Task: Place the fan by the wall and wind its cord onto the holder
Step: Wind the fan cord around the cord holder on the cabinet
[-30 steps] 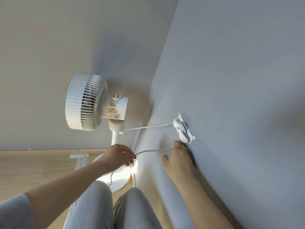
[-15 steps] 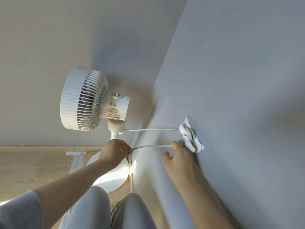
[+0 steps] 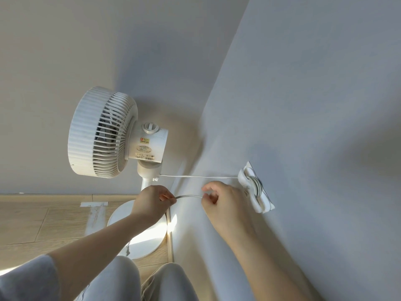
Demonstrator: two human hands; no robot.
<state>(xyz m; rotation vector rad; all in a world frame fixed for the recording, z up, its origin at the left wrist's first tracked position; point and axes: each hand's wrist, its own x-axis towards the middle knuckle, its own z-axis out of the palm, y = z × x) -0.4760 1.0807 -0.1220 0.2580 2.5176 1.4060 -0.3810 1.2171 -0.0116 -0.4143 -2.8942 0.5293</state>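
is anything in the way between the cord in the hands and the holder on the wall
Nothing visible does. The cord runs from the left hand to the right hand, both pinching it. The holder sits on the wall right beside the right hand.

There is a single view, from a wide-angle camera worn on the person's head. It faces forward and down into the corner where two walls meet the floor. It sits close beside the right-hand wall, which fills the right half. The fan is near, the left hand and right hand nearer, and the knees are at the bottom edge.
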